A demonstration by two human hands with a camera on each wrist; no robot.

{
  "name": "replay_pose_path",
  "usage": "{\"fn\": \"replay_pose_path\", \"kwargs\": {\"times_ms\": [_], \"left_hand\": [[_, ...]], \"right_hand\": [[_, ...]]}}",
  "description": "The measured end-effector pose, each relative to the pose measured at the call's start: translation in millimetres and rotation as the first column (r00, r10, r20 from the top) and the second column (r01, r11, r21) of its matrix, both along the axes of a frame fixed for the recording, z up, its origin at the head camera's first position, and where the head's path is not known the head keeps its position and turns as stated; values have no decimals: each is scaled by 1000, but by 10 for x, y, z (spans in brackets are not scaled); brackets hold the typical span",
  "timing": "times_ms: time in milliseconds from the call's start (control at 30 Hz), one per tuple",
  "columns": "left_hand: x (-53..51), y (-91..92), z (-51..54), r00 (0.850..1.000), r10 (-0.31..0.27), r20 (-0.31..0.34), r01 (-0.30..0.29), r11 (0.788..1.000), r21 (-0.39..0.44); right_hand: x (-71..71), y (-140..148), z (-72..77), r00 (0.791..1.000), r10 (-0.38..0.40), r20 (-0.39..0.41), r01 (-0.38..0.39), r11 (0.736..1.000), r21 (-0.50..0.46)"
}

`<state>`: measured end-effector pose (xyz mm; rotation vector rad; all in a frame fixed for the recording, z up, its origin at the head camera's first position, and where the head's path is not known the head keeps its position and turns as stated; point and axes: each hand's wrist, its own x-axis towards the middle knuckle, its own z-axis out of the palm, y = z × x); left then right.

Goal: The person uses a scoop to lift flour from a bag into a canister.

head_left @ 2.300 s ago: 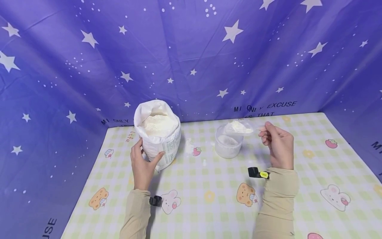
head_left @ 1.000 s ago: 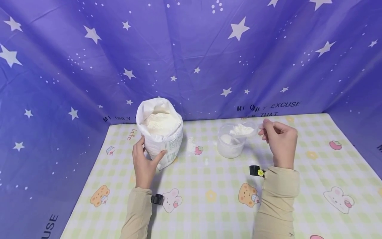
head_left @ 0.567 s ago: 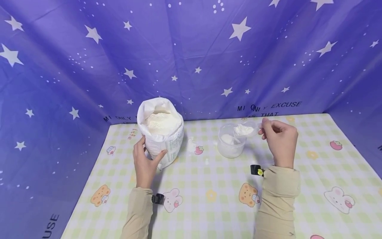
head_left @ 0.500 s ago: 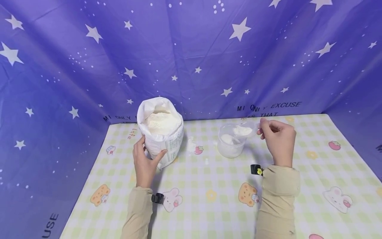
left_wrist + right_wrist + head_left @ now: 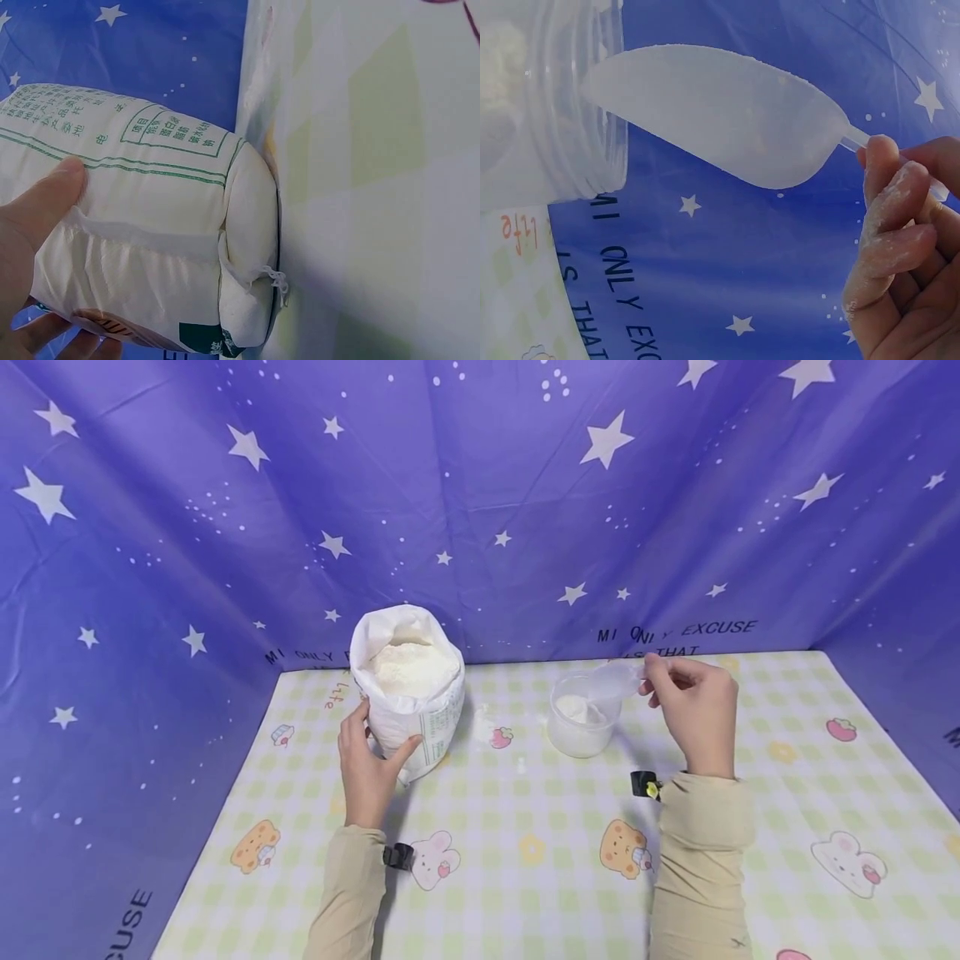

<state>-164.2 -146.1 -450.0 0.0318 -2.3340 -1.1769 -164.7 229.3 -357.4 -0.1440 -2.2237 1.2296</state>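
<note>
A white bag of pale powder [image 5: 408, 672] stands open at the left of the table in the head view. My left hand [image 5: 369, 768] grips its lower side, thumb in front; the left wrist view shows the thumb on the bag's printed face [image 5: 150, 195]. My right hand [image 5: 693, 710] pinches the handle of a translucent scoop [image 5: 617, 682], its tip over the rim of a clear round tub [image 5: 581, 739] that holds white powder [image 5: 576, 708]. In the right wrist view the scoop [image 5: 720, 112] is tilted, and white powder dusts the fingers [image 5: 900, 195].
A checked cloth with cartoon prints [image 5: 487, 877] covers the table. Behind it and at both sides hangs a purple curtain with stars [image 5: 420, 485]. A small smear of white powder [image 5: 482, 722] lies between the bag and the tub.
The scoop has turned over above the tub, and the powder heap it carried is no longer seen on it. My right hand has shifted slightly left. My left hand has kept its hold on the bag.
</note>
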Motion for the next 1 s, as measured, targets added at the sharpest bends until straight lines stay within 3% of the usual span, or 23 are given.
{"fn": "replay_pose_path", "kwargs": {"times_ms": [433, 600, 733, 1000], "left_hand": [[-11, -11, -16, 1000, 3, 2, -3, 1000, 2], [-12, -22, -20, 1000, 1, 6, -1, 1000, 3], [-16, -29, -17, 1000, 2, -5, -2, 1000, 4], [-18, -21, -18, 1000, -1, -5, 1, 1000, 6]], "right_hand": [[39, 29, -31, 999, -42, -4, 41, 990, -133], [21, 4, -48, 999, -26, -23, 20, 976, -218], [16, -63, -17, 999, -18, -40, 8, 973, -231], [-57, -289, 97, 990, 30, -136, -70, 953, -296]]}}
